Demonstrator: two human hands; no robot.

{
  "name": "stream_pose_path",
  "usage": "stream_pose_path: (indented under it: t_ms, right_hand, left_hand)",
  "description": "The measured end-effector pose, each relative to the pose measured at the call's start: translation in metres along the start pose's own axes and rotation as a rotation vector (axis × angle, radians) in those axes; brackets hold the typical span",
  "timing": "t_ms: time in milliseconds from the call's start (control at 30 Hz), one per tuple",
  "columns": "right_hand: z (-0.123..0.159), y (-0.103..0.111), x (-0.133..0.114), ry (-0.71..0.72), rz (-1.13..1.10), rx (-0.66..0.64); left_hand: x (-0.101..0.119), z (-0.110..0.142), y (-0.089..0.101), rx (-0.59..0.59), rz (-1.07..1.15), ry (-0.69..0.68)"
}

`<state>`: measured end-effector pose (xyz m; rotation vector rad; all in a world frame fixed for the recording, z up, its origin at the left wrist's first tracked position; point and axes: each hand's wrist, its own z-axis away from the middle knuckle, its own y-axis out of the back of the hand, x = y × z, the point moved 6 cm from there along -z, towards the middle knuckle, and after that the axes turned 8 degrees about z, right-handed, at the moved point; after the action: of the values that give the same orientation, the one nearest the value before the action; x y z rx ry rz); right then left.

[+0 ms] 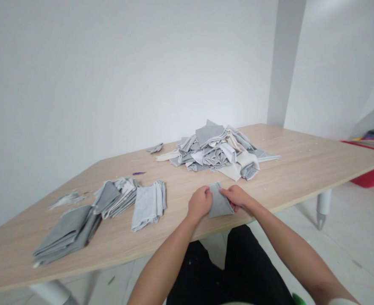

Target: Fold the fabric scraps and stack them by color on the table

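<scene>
A small grey fabric piece (219, 204) is held between my two hands, just above the table's front edge. My left hand (200, 201) grips its left edge, with the thumb on top and the other fingers curled in. On the other side, my right hand (235, 196) pinches the upper right edge between thumb and fingers. Behind the hands rises a loose heap of grey and cream fabric pieces (212, 148). To the left lies a short stack of light grey fabric pieces (149, 204).
Further left are a mixed fabric stack (117, 197) and a darker folded grey stack (68, 233). White scraps (68, 199), a thin purple tool (139, 173) and a small grey piece (155, 148) lie on the wooden table (301, 156). Red material (371, 176) is beyond the right edge.
</scene>
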<state>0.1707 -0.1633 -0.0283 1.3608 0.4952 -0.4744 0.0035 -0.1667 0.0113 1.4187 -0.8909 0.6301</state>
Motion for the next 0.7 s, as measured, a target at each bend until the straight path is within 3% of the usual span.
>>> stream_pose_path:
  t_ms: [100,200,400,467,567,633,700]
  right_hand:
    - [0.0,0.001,-0.003,0.033,0.044,0.027]
    - [0.001,0.003,-0.008,0.06,0.104,0.098]
    - [0.014,0.002,-0.013,0.134,0.093,0.116]
    - [0.022,0.0,-0.017,0.228,-0.073,0.082]
    - [0.034,-0.007,-0.024,0.355,-0.529,-0.006]
    - [0.038,-0.015,-0.026,0.36,-0.746,-0.026]
    - [0.037,-0.022,-0.027,0.335,-0.825,0.035]
  left_hand:
    - [-0.012,0.002,0.005,0.083,-0.084,-0.004]
    - [-0.019,-0.001,-0.007,0.081,-0.071,0.0]
    - [-0.015,-0.004,-0.032,-0.009,0.237,-0.032]
    - [-0.012,0.001,-0.031,-0.029,0.395,-0.051]
    - [-0.007,0.013,-0.024,-0.066,0.605,-0.084]
    - [-0.006,0.02,-0.02,-0.094,0.707,-0.098]
    - [-0.005,0.025,-0.016,-0.111,0.778,-0.106]
